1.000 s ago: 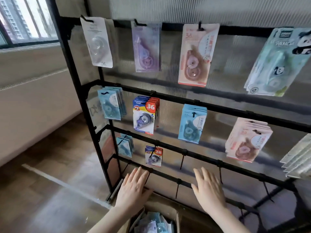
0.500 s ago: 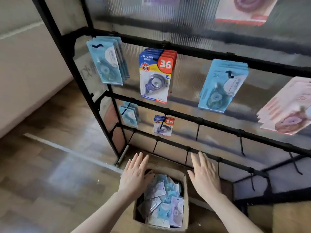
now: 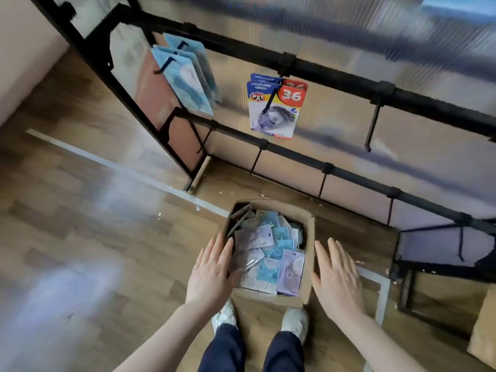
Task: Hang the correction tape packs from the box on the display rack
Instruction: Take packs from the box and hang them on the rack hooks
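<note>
An open cardboard box stands on the floor in front of my feet, filled with several loose correction tape packs in blue, purple and white. My left hand hovers flat over the box's left rim, fingers spread, holding nothing. My right hand is spread open just right of the box, also with nothing in it. The black display rack rises behind the box. Blue packs hang on a left hook and packs marked "36" on a middle hook.
Bare hooks stick out from the rack's lower bars to the right. White tape lines run across the wooden floor. My white shoes stand just behind the box. A second cardboard piece lies at the right edge.
The view has tilted sharply down from the upper rack to the floor and box. Both hands have dropped from in front of the lower bars to either side of the box opening.
</note>
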Demonstrator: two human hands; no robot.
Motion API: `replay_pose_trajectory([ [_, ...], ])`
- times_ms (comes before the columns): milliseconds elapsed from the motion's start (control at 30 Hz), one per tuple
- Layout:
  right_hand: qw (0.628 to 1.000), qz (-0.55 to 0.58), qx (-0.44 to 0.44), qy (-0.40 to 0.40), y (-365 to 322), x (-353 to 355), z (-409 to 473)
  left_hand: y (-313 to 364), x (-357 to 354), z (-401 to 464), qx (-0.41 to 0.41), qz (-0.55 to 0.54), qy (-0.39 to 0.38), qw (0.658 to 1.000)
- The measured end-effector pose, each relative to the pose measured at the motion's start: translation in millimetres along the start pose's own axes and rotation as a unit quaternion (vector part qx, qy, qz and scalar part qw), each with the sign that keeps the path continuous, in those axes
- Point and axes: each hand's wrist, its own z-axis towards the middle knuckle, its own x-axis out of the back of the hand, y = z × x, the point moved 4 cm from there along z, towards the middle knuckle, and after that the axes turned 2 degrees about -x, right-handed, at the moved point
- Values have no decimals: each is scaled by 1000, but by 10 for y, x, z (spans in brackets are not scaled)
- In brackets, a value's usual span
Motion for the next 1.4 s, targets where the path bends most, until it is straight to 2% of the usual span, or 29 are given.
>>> replay_pose_trajectory([
  [167, 998, 14, -16, -54, 89, -511, 27, -43, -501, 209, 18, -2, -33, 999],
  [600, 986, 13, -25, -167, 240, -1383, 191, -106, -1553, 894, 3, -2, -114, 994],
  [900, 980, 12, -28, -199, 325, -1890, 214, -165, -1956, 1365, -3, 1, -130, 991],
  [1400, 993, 9, 23, -118, 462, -2767, 355, -155, -2731, 2457, -42, 14, -125, 991],
])
